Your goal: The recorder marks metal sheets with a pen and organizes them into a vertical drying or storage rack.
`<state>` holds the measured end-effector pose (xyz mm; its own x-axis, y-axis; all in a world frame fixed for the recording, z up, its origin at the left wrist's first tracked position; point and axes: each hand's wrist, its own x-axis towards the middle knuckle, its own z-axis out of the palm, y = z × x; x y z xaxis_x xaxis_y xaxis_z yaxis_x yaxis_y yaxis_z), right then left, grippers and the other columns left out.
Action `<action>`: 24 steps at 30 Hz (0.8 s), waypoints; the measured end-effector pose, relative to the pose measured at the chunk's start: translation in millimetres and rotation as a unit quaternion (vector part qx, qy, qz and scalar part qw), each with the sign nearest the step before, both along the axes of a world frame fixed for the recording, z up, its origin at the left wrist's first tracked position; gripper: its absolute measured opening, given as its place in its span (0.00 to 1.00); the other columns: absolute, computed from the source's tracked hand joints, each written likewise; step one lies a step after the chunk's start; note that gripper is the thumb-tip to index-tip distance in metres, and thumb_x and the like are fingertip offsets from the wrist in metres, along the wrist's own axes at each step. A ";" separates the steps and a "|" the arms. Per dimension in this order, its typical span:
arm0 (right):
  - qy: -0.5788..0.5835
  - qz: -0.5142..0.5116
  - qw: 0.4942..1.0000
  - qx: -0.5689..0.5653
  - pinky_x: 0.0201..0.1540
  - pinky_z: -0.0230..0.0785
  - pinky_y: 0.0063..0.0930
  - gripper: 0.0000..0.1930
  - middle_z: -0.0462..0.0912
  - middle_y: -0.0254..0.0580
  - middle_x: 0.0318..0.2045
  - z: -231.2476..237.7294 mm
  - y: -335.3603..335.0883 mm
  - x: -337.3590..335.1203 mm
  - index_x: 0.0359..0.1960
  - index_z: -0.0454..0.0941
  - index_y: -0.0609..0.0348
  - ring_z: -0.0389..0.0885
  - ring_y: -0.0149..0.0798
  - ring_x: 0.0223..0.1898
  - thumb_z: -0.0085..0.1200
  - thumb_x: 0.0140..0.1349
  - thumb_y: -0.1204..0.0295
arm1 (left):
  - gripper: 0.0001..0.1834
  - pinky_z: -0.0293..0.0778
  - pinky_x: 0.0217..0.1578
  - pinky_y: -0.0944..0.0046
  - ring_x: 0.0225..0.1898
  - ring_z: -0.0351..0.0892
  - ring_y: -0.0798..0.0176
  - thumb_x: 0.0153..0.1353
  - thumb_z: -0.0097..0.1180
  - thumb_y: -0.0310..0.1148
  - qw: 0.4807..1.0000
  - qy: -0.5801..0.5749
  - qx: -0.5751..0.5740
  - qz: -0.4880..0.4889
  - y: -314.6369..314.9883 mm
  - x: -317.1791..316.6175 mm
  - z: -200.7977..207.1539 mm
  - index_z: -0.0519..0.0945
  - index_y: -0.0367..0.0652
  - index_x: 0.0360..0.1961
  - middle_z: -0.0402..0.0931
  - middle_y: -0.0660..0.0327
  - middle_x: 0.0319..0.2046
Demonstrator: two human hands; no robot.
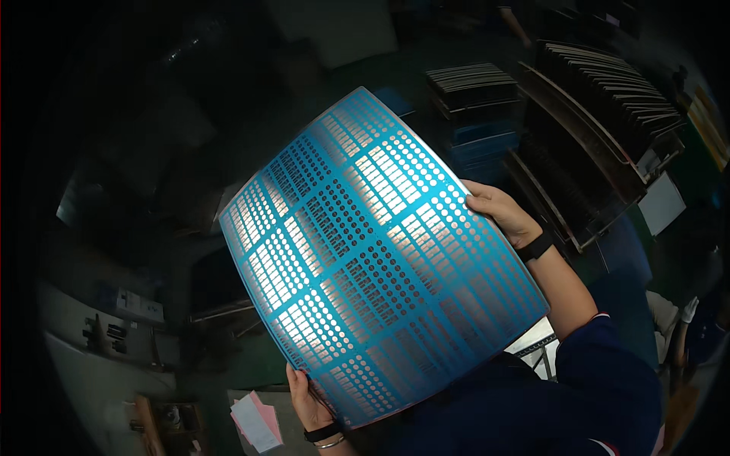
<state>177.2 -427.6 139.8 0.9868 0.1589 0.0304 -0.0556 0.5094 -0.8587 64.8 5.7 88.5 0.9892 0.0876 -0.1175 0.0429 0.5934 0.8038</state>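
A large blue panel (pixel 384 228), patterned with rows of shiny metallic dots and bars like a circuit board sheet, is held up tilted before me. My right hand (pixel 502 213) grips its upper right edge, thumb on the face and fingers behind. At the lower left edge, my left hand (pixel 304 399) closes on the same panel, its fingers partly hidden behind it. Glare whitens patches of the metal pattern. The panel covers much of what lies beneath it.
Slotted racks (pixel 608 91) stand at the right, beside a stack of panels (pixel 473 82) over blue containers (pixel 484 144). Pink and white papers (pixel 257 422) lie at the lower left. Another person's gloved hand (pixel 690 310) shows at far right, another person's arm (pixel 515 26) at the top.
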 end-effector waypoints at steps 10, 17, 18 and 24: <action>-0.026 -0.013 0.998 -0.059 0.50 0.73 0.21 0.32 0.81 0.46 0.48 7.9 2.8 -15.5 0.63 0.63 0.70 0.81 0.28 0.46 0.59 0.61 0.65 | 0.16 0.75 0.45 0.63 0.41 0.76 0.66 0.69 0.47 0.30 0.998 -0.025 0.011 0.065 0.8 -9.5 -4.2 0.69 0.40 0.56 0.77 0.63 0.40; -0.039 -0.030 0.996 -0.072 0.50 0.73 0.22 0.32 0.80 0.44 0.47 14.2 3.5 -22.6 0.62 0.64 0.70 0.80 0.28 0.46 0.60 0.61 0.64 | 0.17 0.75 0.45 0.62 0.37 0.75 0.69 0.67 0.53 0.31 0.990 0.006 0.016 0.141 12.6 -14.4 -29.9 0.70 0.42 0.56 0.75 0.66 0.35; -0.044 -0.028 0.996 -0.074 0.51 0.73 0.23 0.31 0.80 0.45 0.48 13.5 2.8 -23.3 0.62 0.64 0.70 0.80 0.30 0.47 0.59 0.62 0.64 | 0.18 0.76 0.46 0.60 0.40 0.76 0.65 0.67 0.53 0.30 0.994 -0.028 -0.002 0.104 11.0 -13.9 -23.2 0.69 0.42 0.56 0.76 0.63 0.39; -0.066 -0.028 0.996 -0.061 0.52 0.73 0.25 0.30 0.80 0.46 0.49 -1.7 0.0 -13.9 0.62 0.63 0.69 0.80 0.32 0.48 0.57 0.63 0.65 | 0.19 0.76 0.48 0.57 0.49 0.77 0.57 0.66 0.52 0.30 0.997 -0.073 0.006 0.039 8.2 -15.5 -13.3 0.68 0.40 0.57 0.76 0.55 0.50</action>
<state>163.3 -427.6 138.1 0.9830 0.1141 0.1436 0.0869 0.3995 -0.9126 49.4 13.9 75.2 0.9858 0.1653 0.0289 -0.1211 0.5811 0.8048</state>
